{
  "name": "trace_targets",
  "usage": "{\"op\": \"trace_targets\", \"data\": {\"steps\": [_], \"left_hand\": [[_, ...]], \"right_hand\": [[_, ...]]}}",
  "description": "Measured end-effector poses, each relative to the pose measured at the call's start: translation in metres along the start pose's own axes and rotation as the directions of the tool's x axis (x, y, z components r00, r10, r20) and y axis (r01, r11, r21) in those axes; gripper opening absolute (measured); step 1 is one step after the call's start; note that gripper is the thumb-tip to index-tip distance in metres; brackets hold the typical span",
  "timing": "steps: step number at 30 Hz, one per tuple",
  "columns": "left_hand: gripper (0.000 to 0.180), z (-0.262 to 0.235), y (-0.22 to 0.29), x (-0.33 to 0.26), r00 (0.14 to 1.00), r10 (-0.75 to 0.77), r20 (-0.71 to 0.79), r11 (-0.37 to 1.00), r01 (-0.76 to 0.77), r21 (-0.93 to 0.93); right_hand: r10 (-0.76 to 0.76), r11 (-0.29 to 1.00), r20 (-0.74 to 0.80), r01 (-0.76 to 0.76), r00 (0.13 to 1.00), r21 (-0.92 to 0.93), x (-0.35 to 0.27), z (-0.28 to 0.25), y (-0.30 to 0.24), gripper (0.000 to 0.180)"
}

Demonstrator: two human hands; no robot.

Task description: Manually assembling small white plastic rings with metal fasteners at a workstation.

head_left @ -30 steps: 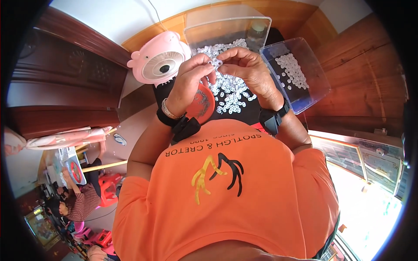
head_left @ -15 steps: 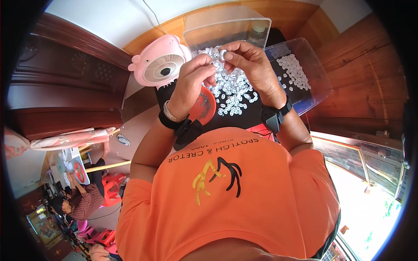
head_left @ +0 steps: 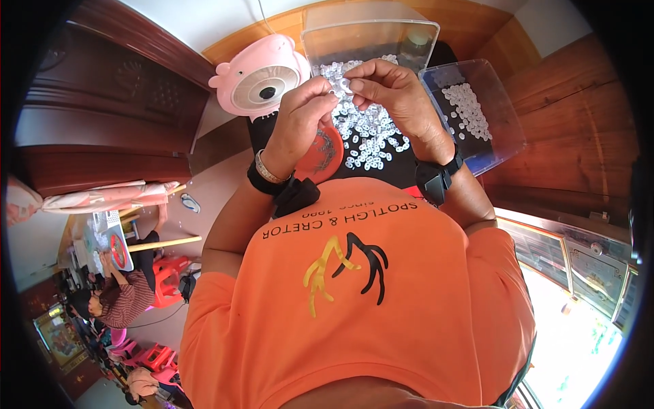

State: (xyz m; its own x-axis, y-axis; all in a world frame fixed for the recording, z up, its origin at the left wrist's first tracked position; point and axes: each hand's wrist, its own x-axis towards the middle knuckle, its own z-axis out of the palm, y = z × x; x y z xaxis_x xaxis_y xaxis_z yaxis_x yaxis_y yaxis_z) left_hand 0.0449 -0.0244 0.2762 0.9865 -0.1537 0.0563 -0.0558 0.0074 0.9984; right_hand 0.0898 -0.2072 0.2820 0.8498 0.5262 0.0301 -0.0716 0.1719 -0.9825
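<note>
Above a dark table my left hand (head_left: 300,121) is closed in a pinch, on something too small to make out. Facing it, my right hand (head_left: 398,99) pinches a small white oval plastic piece (head_left: 346,86) between thumb and fingers. The two sets of fingertips are close together but apart. Beneath and beyond them spreads a loose pile of similar white pieces (head_left: 371,136), some with two dark holes. An orange-red bowl (head_left: 338,160) holding small grey bits stands beside my left wrist, which hides part of it.
A clear plastic bin (head_left: 371,31) lies behind the pile. Right of it, a clear tray (head_left: 504,109) holds more white pieces (head_left: 466,112). A pink fan (head_left: 262,71) stands at the left. Far left, another person (head_left: 129,293) sits working at a small table.
My fingertips have drawn slightly closer, and the white piece in my right hand has turned. The whole view has shifted a little. The other person has moved slightly.
</note>
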Motion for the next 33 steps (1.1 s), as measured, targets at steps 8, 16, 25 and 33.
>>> {"op": "trace_targets", "data": {"steps": [8,16,25,33], "left_hand": [[0.016,-0.003,-0.003,0.000,0.999,-0.042,-0.004,0.999,0.042,0.013],[0.017,-0.004,-0.006,-0.001,0.998,-0.055,-0.009,0.998,0.055,-0.031],[0.017,-0.008,-0.010,-0.004,0.995,-0.103,-0.006,0.990,0.102,-0.094],[0.017,-0.009,-0.014,-0.006,0.995,-0.093,-0.042,0.995,0.091,-0.044]], "right_hand": [[-0.039,0.999,-0.049,0.040,0.998,0.012,0.003,0.003,0.007,0.014],[0.077,0.985,-0.012,-0.074,0.997,0.156,0.007,0.000,0.016,0.016],[0.134,0.968,-0.018,-0.127,0.991,0.216,0.012,0.005,0.021,0.016],[0.050,0.983,-0.020,-0.045,0.999,0.176,0.012,0.010,0.023,0.016]]}}
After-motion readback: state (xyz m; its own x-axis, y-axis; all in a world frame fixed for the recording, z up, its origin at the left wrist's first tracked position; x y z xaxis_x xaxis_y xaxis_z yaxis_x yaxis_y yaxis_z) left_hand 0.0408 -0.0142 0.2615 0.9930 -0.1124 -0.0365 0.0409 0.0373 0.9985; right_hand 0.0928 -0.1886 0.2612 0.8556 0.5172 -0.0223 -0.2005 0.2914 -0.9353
